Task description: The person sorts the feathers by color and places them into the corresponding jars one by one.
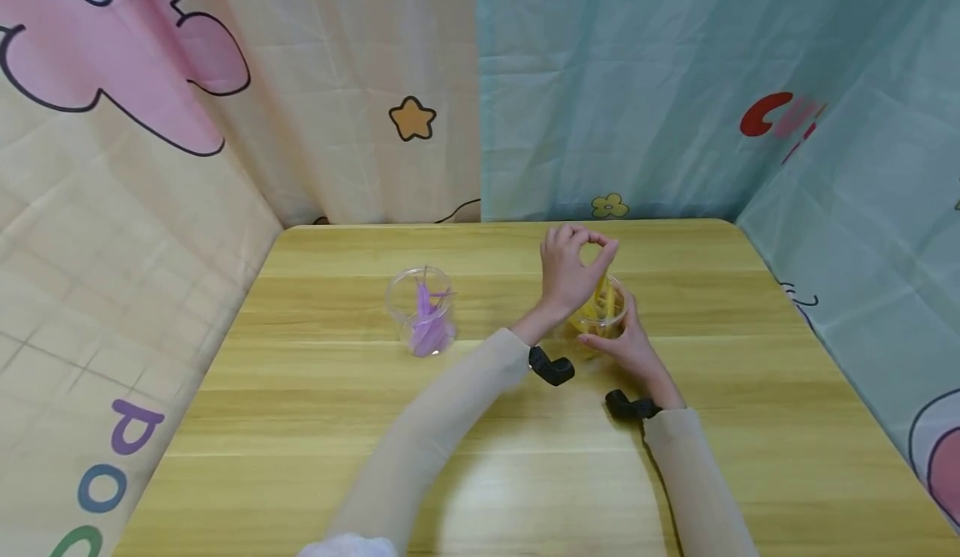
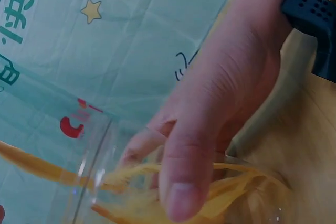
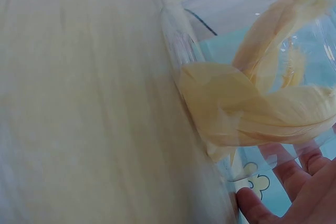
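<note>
My right hand [image 1: 626, 340] grips a clear plastic cup [image 3: 181, 51] of yellow feathers [image 3: 273, 114] around its side. Its thumb and fingers wrap the wall in the left wrist view. Just above the rim, my left hand [image 1: 572, 267] pinches the end of one yellow feather [image 2: 42, 169] between thumb and fingertip. That feather slants out through the cup's mouth, its lower part still inside. Only a fingertip of the left hand shows at the edge of each wrist view.
Left of my hands, a second clear cup [image 1: 388, 298] stands on the wooden table [image 1: 315, 424] with purple feathers [image 1: 431, 328] inside, some above its rim. Printed curtains [image 1: 337, 65] hang behind the table and along its sides.
</note>
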The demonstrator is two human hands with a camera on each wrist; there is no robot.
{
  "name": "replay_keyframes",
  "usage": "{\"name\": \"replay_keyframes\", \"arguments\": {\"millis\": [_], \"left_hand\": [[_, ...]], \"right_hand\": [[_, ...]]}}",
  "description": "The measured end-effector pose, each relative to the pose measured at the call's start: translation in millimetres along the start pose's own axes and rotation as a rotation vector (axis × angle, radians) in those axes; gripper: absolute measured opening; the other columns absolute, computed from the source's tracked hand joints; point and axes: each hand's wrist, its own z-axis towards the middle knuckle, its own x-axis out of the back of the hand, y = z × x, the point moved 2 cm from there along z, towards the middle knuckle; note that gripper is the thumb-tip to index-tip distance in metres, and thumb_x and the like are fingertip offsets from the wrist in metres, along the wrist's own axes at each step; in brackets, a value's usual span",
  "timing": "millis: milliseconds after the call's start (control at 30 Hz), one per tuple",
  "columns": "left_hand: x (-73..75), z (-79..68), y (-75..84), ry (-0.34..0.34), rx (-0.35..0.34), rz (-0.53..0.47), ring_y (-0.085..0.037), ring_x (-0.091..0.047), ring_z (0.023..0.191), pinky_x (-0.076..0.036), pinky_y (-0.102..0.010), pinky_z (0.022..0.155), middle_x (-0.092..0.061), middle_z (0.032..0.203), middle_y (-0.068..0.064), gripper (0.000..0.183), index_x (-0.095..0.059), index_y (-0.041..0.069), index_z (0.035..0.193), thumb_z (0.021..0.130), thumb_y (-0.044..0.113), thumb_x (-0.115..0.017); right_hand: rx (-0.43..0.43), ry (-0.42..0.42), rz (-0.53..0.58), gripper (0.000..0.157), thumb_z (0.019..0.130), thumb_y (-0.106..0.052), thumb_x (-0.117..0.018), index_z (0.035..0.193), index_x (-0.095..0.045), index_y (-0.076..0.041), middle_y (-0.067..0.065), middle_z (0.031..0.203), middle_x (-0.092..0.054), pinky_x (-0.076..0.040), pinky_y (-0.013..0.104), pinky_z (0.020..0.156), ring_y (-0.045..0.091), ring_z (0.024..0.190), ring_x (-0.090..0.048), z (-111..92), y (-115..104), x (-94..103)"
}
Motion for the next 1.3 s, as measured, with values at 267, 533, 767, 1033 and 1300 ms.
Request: {"name": "replay_keyframes", "arguments": {"millis": [267, 533, 767, 1033, 1300], "left_hand": [[0.9, -17.8, -9.7, -0.132, 0.026, 0.095, -0.016, -0.044, 0.102, -0.032, -0.031, 0.086, -0.056, 0.103, 0.002, 0.018, -0.068, 0.019, 0.094, 0.087, 0.036, -0.066], [19.0, -27.6, -10.4, -0.085, -0.018, 0.072, -0.019, -0.044, 0.103, -0.033, -0.032, 0.084, -0.055, 0.107, 0.0, 0.021, -0.059, 0.015, 0.095, 0.083, 0.032, -0.058], [46.2, -47.9, -11.4, -0.077, -0.185, 0.035, -0.021, -0.046, 0.1, -0.036, -0.033, 0.087, -0.055, 0.104, -0.002, 0.018, -0.058, 0.013, 0.092, 0.087, 0.029, -0.057], [90.1, -72.9, -25.6, -0.137, -0.343, 0.125, -0.02, -0.05, 0.095, -0.039, -0.032, 0.08, -0.057, 0.102, -0.001, 0.012, -0.061, 0.013, 0.092, 0.085, 0.023, -0.062], [143.0, -72.2, -26.8, -0.134, -0.423, 0.191, -0.026, -0.052, 0.102, -0.041, -0.039, 0.083, -0.059, 0.111, -0.007, 0.025, -0.062, 0.008, 0.105, 0.084, 0.022, -0.06]], "right_hand": [[-0.019, -0.008, 0.011, 0.099, 0.081, -0.008, -0.075, 0.148, -0.003, -0.011, 0.029, 0.139, -0.024, -0.027, 0.051, 0.101, 0.04, 0.122, -0.032, 1, 2, -0.3], [0.012, -0.018, -0.014, 0.099, 0.081, -0.007, -0.075, 0.149, -0.004, -0.011, 0.029, 0.141, -0.021, -0.032, 0.041, 0.097, 0.038, 0.121, -0.034, 4, 0, 0.0], [0.049, -0.016, -0.007, 0.104, 0.079, -0.006, -0.077, 0.151, -0.004, -0.019, 0.024, 0.147, -0.014, -0.027, 0.046, 0.103, 0.039, 0.127, -0.03, 12, 20, 6.1], [0.012, -0.011, -0.042, 0.108, 0.077, -0.016, -0.081, 0.151, -0.003, -0.027, 0.019, 0.15, -0.011, -0.012, 0.056, 0.108, 0.036, 0.134, -0.019, 14, 33, 13.1], [0.112, 0.063, -0.146, 0.118, 0.07, -0.007, -0.084, 0.151, 0.0, -0.023, 0.022, 0.151, -0.013, -0.014, 0.064, 0.104, 0.043, 0.135, -0.016, 7, 14, 33.8]]}}
